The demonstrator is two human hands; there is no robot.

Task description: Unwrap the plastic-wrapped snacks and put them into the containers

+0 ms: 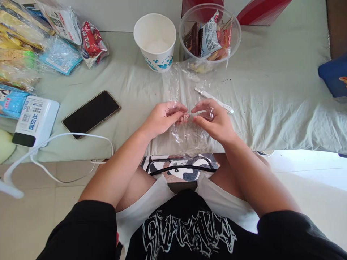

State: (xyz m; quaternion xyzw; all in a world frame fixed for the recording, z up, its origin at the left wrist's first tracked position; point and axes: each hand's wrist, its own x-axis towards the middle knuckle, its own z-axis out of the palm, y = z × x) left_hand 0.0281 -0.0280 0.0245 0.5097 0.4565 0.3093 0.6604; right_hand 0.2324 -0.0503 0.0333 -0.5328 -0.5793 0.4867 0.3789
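A sheet of clear plastic film lies crumpled over the cloth between my hands and reaches towards the table's front edge. My left hand pinches a bunched bit of it between thumb and fingers. Opposite, my right hand is curled round more of the film, its thumb and forefinger tips slightly apart. Just behind the right hand lies a slim white tool, partly covered by the fingers. Beyond the hands stand a white paper cup with blue print and a clear plastic tub holding wrapped snacks.
A dark phone lies left of my hands. Farther left are a white box-shaped device, a white cable, and several snack packets, including a red one. A blue object sits at the right edge. Pale cloth covers the surface.
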